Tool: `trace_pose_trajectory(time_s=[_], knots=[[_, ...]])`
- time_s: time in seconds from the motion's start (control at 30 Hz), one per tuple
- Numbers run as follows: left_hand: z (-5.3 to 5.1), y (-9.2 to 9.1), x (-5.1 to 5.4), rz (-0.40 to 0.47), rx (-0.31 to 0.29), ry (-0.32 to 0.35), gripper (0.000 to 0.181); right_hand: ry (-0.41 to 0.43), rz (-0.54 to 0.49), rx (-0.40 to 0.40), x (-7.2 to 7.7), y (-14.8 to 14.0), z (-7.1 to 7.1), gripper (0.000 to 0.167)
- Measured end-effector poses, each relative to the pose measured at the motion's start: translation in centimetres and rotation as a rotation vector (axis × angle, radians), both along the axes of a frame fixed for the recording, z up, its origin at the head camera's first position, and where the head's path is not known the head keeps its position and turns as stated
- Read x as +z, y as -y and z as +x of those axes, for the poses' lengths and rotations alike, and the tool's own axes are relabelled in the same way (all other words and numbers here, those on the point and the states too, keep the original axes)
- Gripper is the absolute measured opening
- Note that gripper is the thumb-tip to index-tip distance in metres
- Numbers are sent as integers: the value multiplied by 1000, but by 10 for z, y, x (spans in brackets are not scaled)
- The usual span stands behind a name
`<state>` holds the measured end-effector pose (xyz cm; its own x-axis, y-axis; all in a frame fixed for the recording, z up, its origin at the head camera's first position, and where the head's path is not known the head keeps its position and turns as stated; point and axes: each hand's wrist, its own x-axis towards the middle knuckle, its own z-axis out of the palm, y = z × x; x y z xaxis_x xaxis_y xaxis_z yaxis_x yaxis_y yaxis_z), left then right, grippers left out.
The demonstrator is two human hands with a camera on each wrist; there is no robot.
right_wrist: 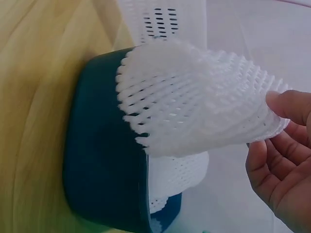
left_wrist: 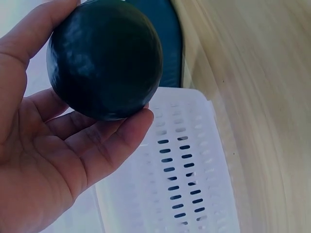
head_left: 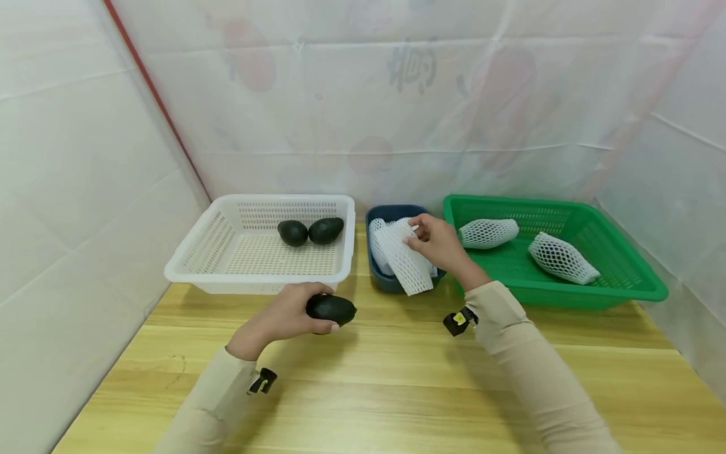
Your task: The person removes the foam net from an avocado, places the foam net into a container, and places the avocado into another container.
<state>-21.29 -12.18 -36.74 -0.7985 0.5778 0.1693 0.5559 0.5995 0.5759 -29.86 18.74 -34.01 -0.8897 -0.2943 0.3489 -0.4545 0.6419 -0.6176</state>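
My left hand (head_left: 289,313) grips a dark green avocado (head_left: 331,309) above the table, just in front of the white basket. In the left wrist view, the fingers curl under the rounded avocado (left_wrist: 104,60). At the small blue bin (head_left: 391,284), my right hand (head_left: 437,243) pinches one end of a white foam net sleeve (head_left: 404,255). The right wrist view shows this sleeve (right_wrist: 194,102) lifted over the bin's rim, with the thumb and fingers at its edge. More foam nets (right_wrist: 180,177) lie inside the bin beneath it.
Two avocados (head_left: 326,231) lie in the white basket (head_left: 193,265) at the left. A green basket (head_left: 612,296) at the right holds two net-wrapped pieces (head_left: 561,258). Pale sheeting (head_left: 340,94) hangs behind and at both sides of the wooden table (head_left: 368,391).
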Motion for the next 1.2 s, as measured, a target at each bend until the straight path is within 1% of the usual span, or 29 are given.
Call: trace_pose_trajectory(time_s=[0.2,0.33,0.47,0.57,0.7,0.87,1.1,1.2], knots=[[0,6,2,-6,36,11,52,26,-53,-92,1,11,-10,31],[0,10,1,4,42,20,54,43,-74,-160,1,16,-17,34],[0,11,1,13,39,24,52,94,-29,-235,1,16,-21,47],[1,12,1,14,42,28,52,113,40,-268,1,16,-21,54],[1,12,2,13,45,27,52,89,96,-283,3,15,-18,51],[1,11,4,15,42,22,51,85,118,-285,5,14,-15,47],[1,10,5,2,58,20,49,102,136,-290,8,13,-11,47],[2,10,6,-2,53,13,49,141,174,-262,10,10,-7,49]])
